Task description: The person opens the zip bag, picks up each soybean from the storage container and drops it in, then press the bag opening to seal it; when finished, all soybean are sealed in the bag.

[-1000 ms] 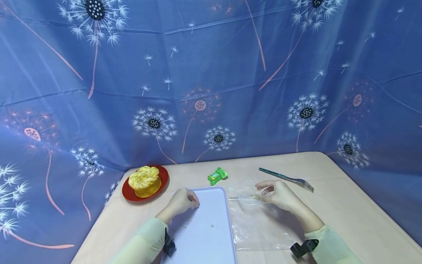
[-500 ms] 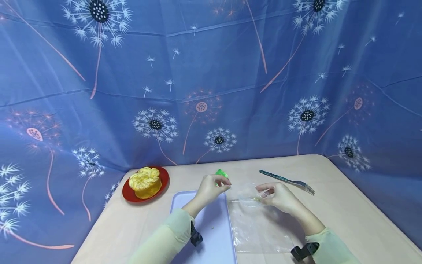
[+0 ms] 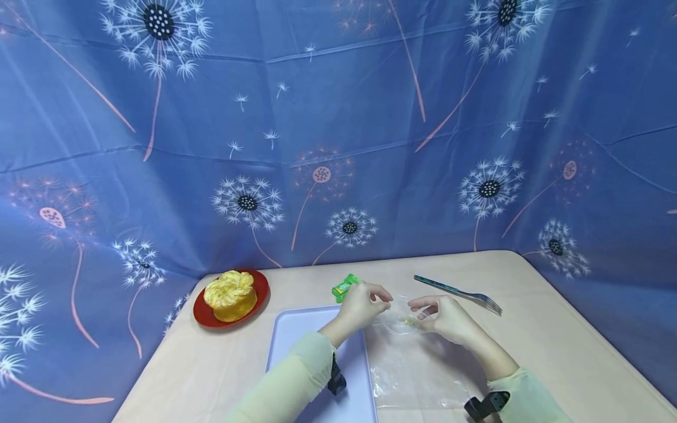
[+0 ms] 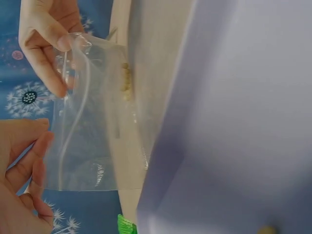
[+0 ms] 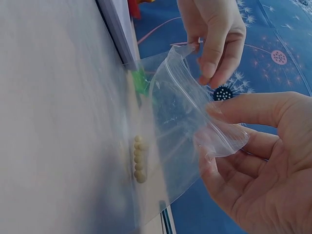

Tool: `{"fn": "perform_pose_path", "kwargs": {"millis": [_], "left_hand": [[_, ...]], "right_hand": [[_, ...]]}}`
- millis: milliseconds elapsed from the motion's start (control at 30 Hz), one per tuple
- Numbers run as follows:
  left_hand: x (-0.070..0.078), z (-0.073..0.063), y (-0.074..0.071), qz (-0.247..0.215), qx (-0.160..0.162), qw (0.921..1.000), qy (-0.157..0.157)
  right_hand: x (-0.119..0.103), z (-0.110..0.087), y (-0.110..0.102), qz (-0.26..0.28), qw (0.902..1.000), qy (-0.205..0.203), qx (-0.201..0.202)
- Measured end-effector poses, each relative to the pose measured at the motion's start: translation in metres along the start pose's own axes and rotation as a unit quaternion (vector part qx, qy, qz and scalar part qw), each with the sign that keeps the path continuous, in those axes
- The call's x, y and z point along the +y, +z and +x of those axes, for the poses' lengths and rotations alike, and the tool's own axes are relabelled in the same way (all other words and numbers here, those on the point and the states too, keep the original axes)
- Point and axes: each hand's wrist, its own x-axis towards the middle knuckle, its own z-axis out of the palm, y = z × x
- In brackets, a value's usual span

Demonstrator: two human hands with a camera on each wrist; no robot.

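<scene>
A clear zip-lock bag (image 5: 180, 107) holds several pale yellow round beans (image 5: 139, 161), gathered along its bottom. My right hand (image 3: 446, 317) grips the bag by its mouth; in the right wrist view, thumb and fingers spread its rim apart. My left hand (image 3: 362, 305) is at the other side of the mouth, fingertips close together right at the rim. I cannot tell whether a bean is pinched between them. On the lavender tray (image 3: 296, 317) under my left forearm, one loose bean (image 4: 267, 229) shows in the left wrist view.
A green packet (image 3: 345, 288) lies behind the left hand. Beyond the right hand is a fork (image 3: 457, 290) with a dark patterned handle. A yellow bun (image 3: 230, 295) sits on a red plate (image 3: 203, 311) at the far left. A blue curtain (image 3: 338, 117) hangs behind the table.
My left hand has moved from over the tray, rightward past the green packet, to the bag's mouth. The right hand keeps its hold on the bag in about the same place.
</scene>
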Motion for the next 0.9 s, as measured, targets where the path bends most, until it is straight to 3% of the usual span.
{"fn": "perform_pose_path", "kwargs": {"millis": [267, 467, 633, 767, 900], "left_hand": [[0.002, -0.012, -0.029, -0.055, 0.007, 0.9985, -0.004], [-0.010, -0.031, -0.051, -0.080, 0.004, 0.9964, -0.029], [-0.024, -0.051, -0.067, -0.070, 0.007, 0.9969, -0.034], [-0.037, -0.067, -0.076, -0.044, -0.013, 0.9981, -0.042], [-0.045, -0.083, -0.078, -0.029, -0.058, 0.9970, -0.043]], "right_hand": [[-0.001, -0.001, -0.001, -0.004, 0.9998, -0.017, -0.002], [-0.003, -0.004, 0.001, 0.007, 0.9998, -0.020, -0.006], [-0.004, -0.004, 0.002, 0.013, 0.9996, -0.023, -0.008], [-0.004, -0.004, 0.002, 0.013, 0.9997, -0.017, -0.007], [-0.005, -0.004, 0.003, 0.009, 0.9998, -0.014, -0.007]]}}
